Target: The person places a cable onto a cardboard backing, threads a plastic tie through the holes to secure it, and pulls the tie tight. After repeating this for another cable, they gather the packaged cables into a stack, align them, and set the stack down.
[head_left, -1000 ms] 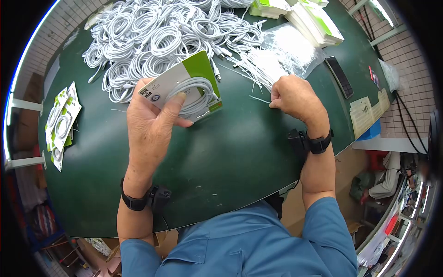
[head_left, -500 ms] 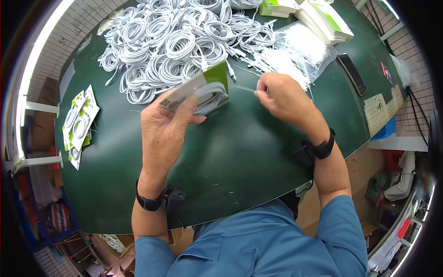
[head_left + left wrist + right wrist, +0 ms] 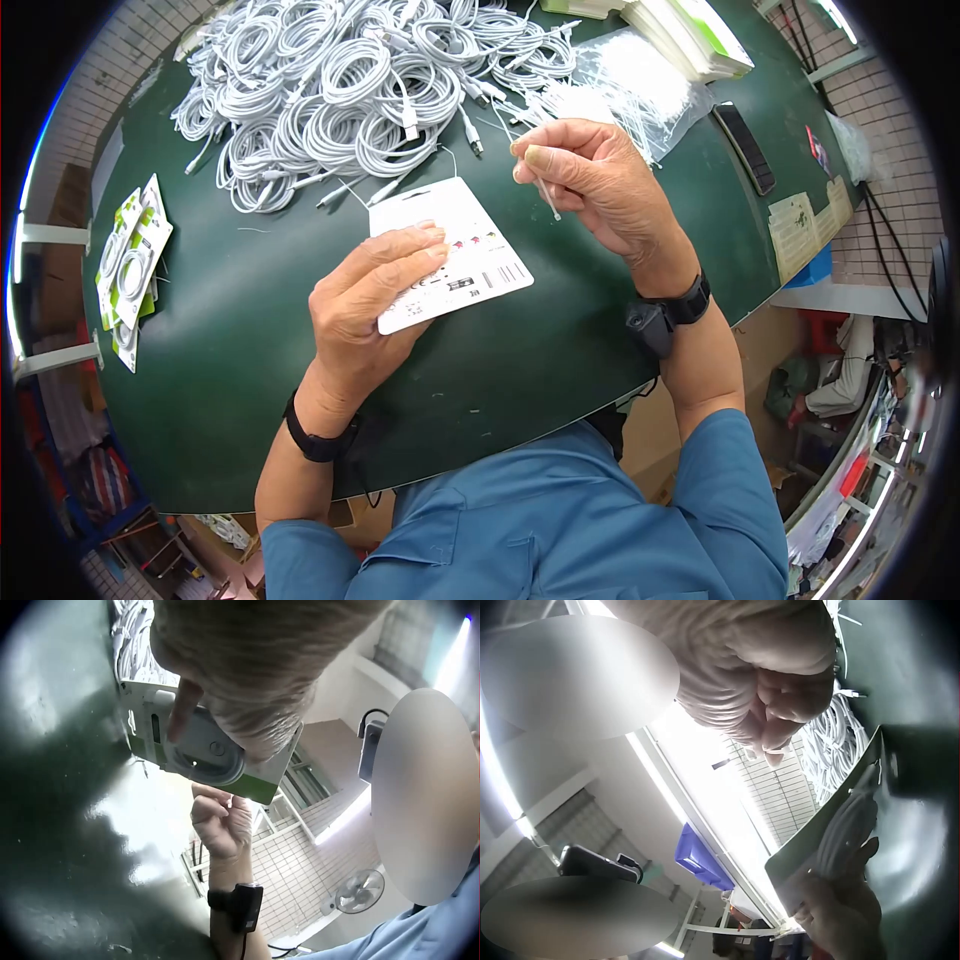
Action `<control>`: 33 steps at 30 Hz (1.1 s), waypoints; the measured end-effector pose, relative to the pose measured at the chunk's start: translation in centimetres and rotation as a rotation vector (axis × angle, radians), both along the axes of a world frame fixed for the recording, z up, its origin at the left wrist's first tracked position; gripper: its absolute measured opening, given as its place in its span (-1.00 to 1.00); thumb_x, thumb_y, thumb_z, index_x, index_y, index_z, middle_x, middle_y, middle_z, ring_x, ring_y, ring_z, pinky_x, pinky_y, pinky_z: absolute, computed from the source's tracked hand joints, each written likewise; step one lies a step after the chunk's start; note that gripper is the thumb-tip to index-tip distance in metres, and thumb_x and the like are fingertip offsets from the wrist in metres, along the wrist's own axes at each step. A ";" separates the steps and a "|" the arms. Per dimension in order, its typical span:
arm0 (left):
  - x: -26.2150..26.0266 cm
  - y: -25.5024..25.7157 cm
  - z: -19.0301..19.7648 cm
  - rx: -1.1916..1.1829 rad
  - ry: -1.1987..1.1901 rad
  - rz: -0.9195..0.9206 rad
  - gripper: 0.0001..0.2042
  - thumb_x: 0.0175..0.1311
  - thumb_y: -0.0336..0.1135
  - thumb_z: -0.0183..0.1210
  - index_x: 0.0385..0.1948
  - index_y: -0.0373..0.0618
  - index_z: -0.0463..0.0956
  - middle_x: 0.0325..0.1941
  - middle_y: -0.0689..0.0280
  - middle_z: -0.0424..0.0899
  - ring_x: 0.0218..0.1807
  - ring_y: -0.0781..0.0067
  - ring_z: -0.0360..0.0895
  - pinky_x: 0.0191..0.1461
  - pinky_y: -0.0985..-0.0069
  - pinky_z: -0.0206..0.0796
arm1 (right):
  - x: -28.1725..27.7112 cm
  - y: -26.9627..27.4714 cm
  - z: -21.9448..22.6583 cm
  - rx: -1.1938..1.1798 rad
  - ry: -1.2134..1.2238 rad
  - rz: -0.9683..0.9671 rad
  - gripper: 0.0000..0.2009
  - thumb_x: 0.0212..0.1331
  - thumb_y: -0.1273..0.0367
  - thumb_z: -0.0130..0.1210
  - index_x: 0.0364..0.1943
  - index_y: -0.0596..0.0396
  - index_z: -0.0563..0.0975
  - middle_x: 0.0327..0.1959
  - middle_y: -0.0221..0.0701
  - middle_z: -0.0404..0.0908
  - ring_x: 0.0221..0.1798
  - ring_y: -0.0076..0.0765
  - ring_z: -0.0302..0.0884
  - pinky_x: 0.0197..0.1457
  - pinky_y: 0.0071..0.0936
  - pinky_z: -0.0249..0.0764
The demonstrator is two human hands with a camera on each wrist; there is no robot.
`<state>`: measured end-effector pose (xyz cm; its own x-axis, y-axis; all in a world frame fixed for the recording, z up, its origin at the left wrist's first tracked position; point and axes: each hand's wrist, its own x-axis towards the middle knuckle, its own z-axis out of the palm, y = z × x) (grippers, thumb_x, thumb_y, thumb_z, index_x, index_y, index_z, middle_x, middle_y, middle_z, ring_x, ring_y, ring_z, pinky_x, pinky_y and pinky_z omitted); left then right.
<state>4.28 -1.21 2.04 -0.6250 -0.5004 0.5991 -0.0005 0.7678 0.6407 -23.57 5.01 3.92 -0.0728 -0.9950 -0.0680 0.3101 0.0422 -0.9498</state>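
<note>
In the head view the left hand (image 3: 365, 290) grips a white card (image 3: 490, 260), printed back facing up, fingers on top of it. A coiled white cable (image 3: 206, 769) lies against the card's other face (image 3: 259, 786) in the left wrist view. From the card's top edge a thin white strip (image 3: 452, 160) sticks out. Just right of the card, the right hand (image 3: 610, 190) pinches a thin white tie (image 3: 550, 200) between thumb and fingertips, apart from the card. The right wrist view shows the coil (image 3: 847, 832) beside the left hand's fingers (image 3: 821, 904).
A large heap of coiled white cables (image 3: 350, 75) covers the back of the green table (image 3: 250, 400). Loose white ties on a clear bag (image 3: 650, 85), a card stack (image 3: 690, 35) and a phone (image 3: 744, 150) lie right of it. Several carded cables (image 3: 135, 265) lie at the left.
The card has turned over in the left hand, from its coil side to its printed back. Carrying the thin tie, the right hand has moved away from the loose ties toward the card.
</note>
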 end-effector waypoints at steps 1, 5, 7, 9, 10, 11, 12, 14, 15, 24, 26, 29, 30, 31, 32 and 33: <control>-0.1 0.0 -0.2 -0.034 -0.017 0.020 -0.62 0.01 -0.57 0.54 -0.06 -0.19 0.76 0.03 0.09 0.83 0.11 0.06 0.80 0.19 0.29 0.65 | -0.1 0.0 -0.1 -0.001 0.009 0.008 -0.78 0.40 0.42 0.32 0.01 0.29 0.72 -0.25 -0.28 0.79 -0.39 -0.68 0.45 -0.39 -0.73 0.33; -0.3 0.0 -0.1 -0.029 -0.004 0.039 -0.62 0.00 -0.54 0.55 -0.07 -0.19 0.76 0.02 0.08 0.83 0.10 0.07 0.80 0.18 0.29 0.66 | 0.0 -0.2 -0.2 -0.012 0.023 0.041 -0.73 0.41 0.41 0.32 0.08 0.30 0.71 -0.21 -0.30 0.80 -0.34 -0.66 0.52 -0.31 -0.71 0.42; -0.4 -0.2 0.0 -0.032 0.006 0.054 -0.63 0.00 -0.52 0.56 -0.08 -0.18 0.76 0.02 0.08 0.83 0.10 0.07 0.80 0.18 0.30 0.66 | 0.6 -0.1 0.0 -0.056 0.164 -0.015 -0.74 0.41 0.43 0.31 0.08 0.31 0.71 -0.19 -0.33 0.81 -0.31 -0.66 0.55 -0.26 -0.69 0.46; -0.4 -0.3 0.0 -0.035 0.013 0.065 -0.63 0.01 -0.51 0.56 -0.07 -0.18 0.76 0.02 0.08 0.82 0.09 0.07 0.80 0.18 0.30 0.66 | 1.0 -0.1 -0.3 -0.109 0.240 -0.062 -0.73 0.39 0.44 0.32 0.10 0.26 0.71 -0.19 -0.40 0.81 -0.26 -0.65 0.60 -0.20 -0.69 0.51; -0.3 -0.3 0.0 -0.038 0.016 0.069 -0.63 0.01 -0.51 0.56 -0.07 -0.18 0.76 0.02 0.08 0.82 0.09 0.07 0.80 0.18 0.30 0.66 | 1.0 0.1 -0.2 -0.110 0.317 -0.058 -0.73 0.40 0.44 0.31 0.11 0.24 0.71 -0.18 -0.40 0.81 -0.26 -0.65 0.61 -0.21 -0.68 0.52; -0.2 -0.3 0.1 -0.040 0.012 0.070 -0.62 0.01 -0.51 0.55 -0.07 -0.18 0.75 0.02 0.09 0.82 0.10 0.08 0.80 0.18 0.30 0.66 | 0.9 0.3 -0.1 -0.111 0.394 -0.057 -0.73 0.40 0.45 0.31 0.12 0.21 0.72 -0.17 -0.40 0.81 -0.26 -0.64 0.62 -0.22 -0.67 0.52; -0.3 -0.3 0.1 -0.049 0.011 0.068 -0.62 0.00 -0.52 0.55 -0.06 -0.17 0.75 0.02 0.09 0.82 0.10 0.08 0.80 0.18 0.29 0.67 | 0.9 0.3 -0.1 -0.111 0.471 -0.057 -0.73 0.41 0.45 0.31 0.13 0.18 0.72 -0.16 -0.41 0.80 -0.26 -0.64 0.63 -0.22 -0.66 0.52; -0.3 -0.3 0.0 -0.064 0.006 0.061 -0.61 0.00 -0.52 0.55 -0.06 -0.17 0.74 0.02 0.09 0.82 0.11 0.08 0.79 0.19 0.28 0.67 | 1.2 0.0 -0.5 -0.258 0.493 -0.094 -0.82 0.44 0.46 0.28 0.04 0.14 0.73 -0.15 -0.40 0.78 -0.28 -0.63 0.67 -0.33 -0.68 0.51; -0.3 -0.4 -0.1 -0.074 0.011 0.057 -0.61 -0.01 -0.53 0.54 -0.06 -0.16 0.73 0.01 0.10 0.81 0.13 0.08 0.79 0.19 0.27 0.67 | 1.6 0.0 -0.4 -0.267 0.467 -0.127 -0.84 0.45 0.46 0.26 0.02 0.15 0.73 -0.15 -0.40 0.78 -0.30 -0.63 0.67 -0.35 -0.69 0.50; -0.4 1.2 2.8 -0.105 0.006 0.032 -0.64 0.04 -0.48 0.56 -0.08 -0.21 0.72 0.00 0.07 0.82 0.13 -0.02 0.79 0.21 0.23 0.65 | 3.0 0.5 0.0 -0.245 0.750 -0.192 -0.93 0.53 0.48 0.13 -0.09 0.20 0.60 -0.40 -0.38 0.72 -0.46 -0.57 0.65 -0.40 -0.55 0.52; -0.3 1.0 2.6 -0.124 -0.025 0.060 -0.64 0.04 -0.47 0.56 -0.09 -0.21 0.72 -0.01 0.07 0.82 0.13 -0.02 0.79 0.20 0.22 0.65 | 3.3 0.3 -0.4 -0.377 0.850 -0.227 -0.96 0.48 0.52 0.15 -0.12 0.23 0.57 -0.43 -0.27 0.69 -0.45 -0.34 0.70 -0.34 -0.40 0.57; -0.2 0.5 1.9 -0.157 -0.046 0.078 -0.64 0.03 -0.45 0.57 -0.09 -0.21 0.72 -0.01 0.06 0.82 0.12 -0.03 0.79 0.19 0.21 0.66 | 3.4 0.2 -0.8 -0.425 0.919 -0.221 -0.96 0.45 0.53 0.17 -0.13 0.22 0.57 -0.42 -0.23 0.69 -0.42 -0.23 0.72 -0.31 -0.36 0.59; -0.3 0.3 1.8 -0.175 -0.046 0.091 -0.62 0.01 -0.45 0.57 -0.09 -0.20 0.72 -0.02 0.09 0.82 0.11 -0.01 0.79 0.16 0.23 0.67 | 3.3 0.1 -0.8 -0.427 0.929 -0.218 -0.96 0.44 0.54 0.18 -0.13 0.22 0.57 -0.42 -0.22 0.69 -0.42 -0.21 0.73 -0.31 -0.36 0.60; -0.3 0.2 1.6 -0.192 -0.047 0.104 -0.61 -0.01 -0.45 0.56 -0.08 -0.18 0.72 -0.03 0.12 0.82 0.10 0.02 0.80 0.13 0.24 0.69 | 3.3 0.1 -0.7 -0.428 0.938 -0.214 -0.96 0.43 0.54 0.18 -0.13 0.21 0.57 -0.42 -0.21 0.69 -0.41 -0.20 0.73 -0.31 -0.35 0.60; -0.3 0.0 1.5 -0.211 -0.046 0.118 -0.60 -0.03 -0.45 0.56 -0.08 -0.17 0.71 -0.03 0.14 0.81 0.09 0.05 0.80 0.10 0.26 0.70 | 3.3 0.2 -0.7 -0.423 0.943 -0.208 -0.96 0.43 0.54 0.19 -0.14 0.22 0.57 -0.42 -0.21 0.69 -0.41 -0.21 0.74 -0.31 -0.36 0.60; -0.2 -0.1 1.4 -0.199 -0.044 0.117 -0.61 -0.01 -0.45 0.56 -0.08 -0.19 0.71 -0.03 0.12 0.82 0.10 0.02 0.80 0.13 0.24 0.69 | 3.3 0.2 -0.6 -0.420 0.949 -0.203 -0.95 0.43 0.54 0.20 -0.14 0.22 0.57 -0.41 -0.22 0.69 -0.41 -0.22 0.74 -0.31 -0.36 0.59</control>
